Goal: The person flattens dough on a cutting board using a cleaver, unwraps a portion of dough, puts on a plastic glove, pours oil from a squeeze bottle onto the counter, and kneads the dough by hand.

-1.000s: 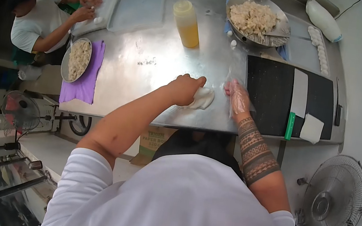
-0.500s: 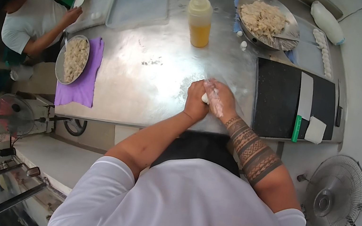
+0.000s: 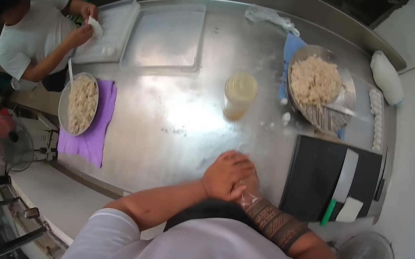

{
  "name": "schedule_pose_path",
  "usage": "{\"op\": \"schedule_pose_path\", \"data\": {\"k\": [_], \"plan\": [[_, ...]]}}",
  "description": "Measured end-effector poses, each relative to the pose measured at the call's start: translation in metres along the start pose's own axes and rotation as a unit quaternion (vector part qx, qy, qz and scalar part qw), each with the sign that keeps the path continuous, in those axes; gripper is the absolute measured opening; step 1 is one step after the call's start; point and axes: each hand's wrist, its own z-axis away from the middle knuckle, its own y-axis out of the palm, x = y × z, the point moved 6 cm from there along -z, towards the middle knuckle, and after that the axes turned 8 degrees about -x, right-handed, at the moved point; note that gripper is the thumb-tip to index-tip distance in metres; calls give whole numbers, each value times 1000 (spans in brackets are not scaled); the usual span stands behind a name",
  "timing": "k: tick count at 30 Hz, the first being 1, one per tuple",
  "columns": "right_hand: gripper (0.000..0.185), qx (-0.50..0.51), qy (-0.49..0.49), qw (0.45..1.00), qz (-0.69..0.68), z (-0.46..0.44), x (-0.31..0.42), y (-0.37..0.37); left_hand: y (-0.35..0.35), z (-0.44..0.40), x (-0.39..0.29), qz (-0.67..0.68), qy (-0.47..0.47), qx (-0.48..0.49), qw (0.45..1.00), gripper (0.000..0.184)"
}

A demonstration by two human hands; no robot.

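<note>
My left hand (image 3: 224, 175) is closed over my right hand (image 3: 250, 183), and the two are pressed together above the table's near edge. A transparent plastic glove covers my right hand and wrist. The small piece of white dough seen between the palms earlier is hidden inside them now. Beyond my hands stands a squeeze bottle (image 3: 239, 96) with yellowish liquid. Small white dough bits (image 3: 286, 118) lie near a metal bowl (image 3: 350, 93) of pale, chunky filling (image 3: 314, 79).
A black board (image 3: 315, 175) carries a green-handled blade (image 3: 328, 211). White dough balls (image 3: 376, 119) line the right side. At left, a co-worker (image 3: 41, 41) holds a flat white dough round (image 3: 94, 27) near plastic trays (image 3: 164, 34) and a second filling bowl (image 3: 80, 104) on purple cloth (image 3: 100, 128).
The view has tilted up, so the table sits lower in it. My left hand has closed further over my right, and the dough between them has gone out of sight.
</note>
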Motion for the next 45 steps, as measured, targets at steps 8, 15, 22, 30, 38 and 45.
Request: {"op": "schedule_pose_path", "data": {"k": [8,15,22,30,38,45], "plan": [[57,44,-9,999,3,-17,-37,-12,32,-26,23,-27,-25,36,999,51],[57,-5,-75,995,62,-34,-54,-14,18,-48,19,-137,-29,-19,990,55],[48,-41,-69,992,98,-69,3,-58,28,-56,58,153,-334,-31,930,66],[57,-335,355,781,-391,35,-98,-56,43,-23,20,-221,-239,210,922,74],[78,-206,412,761,-457,72,-102,-45,8,2,-73,-199,-253,337,885,69],[66,-7,360,725,-587,59,-14,-51,40,49,-45,149,-181,128,964,56]]}}
